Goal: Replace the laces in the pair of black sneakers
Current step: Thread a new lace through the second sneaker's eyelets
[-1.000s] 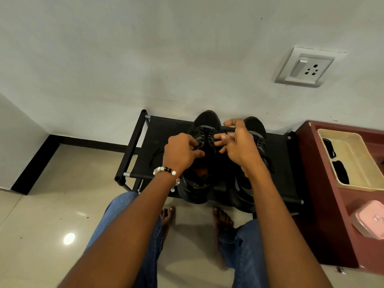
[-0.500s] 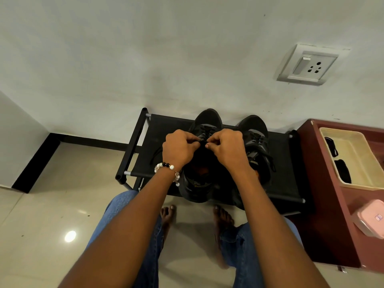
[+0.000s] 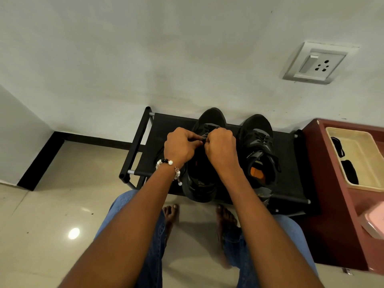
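Pinching lace (image 3: 204, 136) between both hands' fingers (image 3: 197, 143).

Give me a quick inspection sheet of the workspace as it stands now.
Surface: black shoe rack against the wall, on a tiled floor.
Job's things: left sneaker being laced; right sneaker beside it, laced.
Clutter: cream tray and pink box on maroon cabinet.
Grippers: left hand and right hand both pinch the lace.
Cables: nothing seen.
Surroundings: wall socket; bare feet below.
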The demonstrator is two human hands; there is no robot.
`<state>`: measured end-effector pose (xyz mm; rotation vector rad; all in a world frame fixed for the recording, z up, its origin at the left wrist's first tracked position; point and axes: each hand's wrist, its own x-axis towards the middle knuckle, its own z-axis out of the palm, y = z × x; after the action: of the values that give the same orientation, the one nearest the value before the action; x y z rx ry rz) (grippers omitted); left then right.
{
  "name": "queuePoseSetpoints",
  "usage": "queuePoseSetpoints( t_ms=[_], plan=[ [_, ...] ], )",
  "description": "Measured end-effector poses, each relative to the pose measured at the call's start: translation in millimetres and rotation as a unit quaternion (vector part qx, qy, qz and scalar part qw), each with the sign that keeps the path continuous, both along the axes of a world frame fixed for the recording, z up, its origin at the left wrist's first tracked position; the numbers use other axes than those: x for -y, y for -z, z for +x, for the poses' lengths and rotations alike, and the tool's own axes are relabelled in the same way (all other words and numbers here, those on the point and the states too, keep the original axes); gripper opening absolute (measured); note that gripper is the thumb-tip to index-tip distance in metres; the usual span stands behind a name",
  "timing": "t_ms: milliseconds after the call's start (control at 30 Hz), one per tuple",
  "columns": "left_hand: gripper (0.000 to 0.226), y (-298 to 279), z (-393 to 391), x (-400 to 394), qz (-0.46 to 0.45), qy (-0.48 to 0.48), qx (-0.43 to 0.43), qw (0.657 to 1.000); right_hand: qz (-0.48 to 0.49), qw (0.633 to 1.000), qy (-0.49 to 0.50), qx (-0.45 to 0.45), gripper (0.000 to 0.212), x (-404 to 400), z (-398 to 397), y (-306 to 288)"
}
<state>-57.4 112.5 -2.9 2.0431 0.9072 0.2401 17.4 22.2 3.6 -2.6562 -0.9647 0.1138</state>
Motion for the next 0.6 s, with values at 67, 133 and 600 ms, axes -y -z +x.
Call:
queuePoseSetpoints(
  t_ms=[67, 133, 600],
  plan=[
    [0.018, 0.5, -0.2, -1.5, -0.003, 0.003, -0.003, 1.0, -0.003, 1.0, -0.008, 0.002, 0.018, -0.6, 0.2, -0.4],
    [0.02, 1.5, 0.3, -1.8, -0.014, 0.001, 0.004, 1.0, 0.003, 1.0, -0.02, -0.002, 0.02, 1.2, 1.7, 0.1],
    [0.042, 3.5, 2.0, -9.0, -0.113, -0.023, 0.057, 0.992, 0.092, 0.996, 0.009, 0.019, 0.019, 8.9, -7.4, 9.7]
  ],
)
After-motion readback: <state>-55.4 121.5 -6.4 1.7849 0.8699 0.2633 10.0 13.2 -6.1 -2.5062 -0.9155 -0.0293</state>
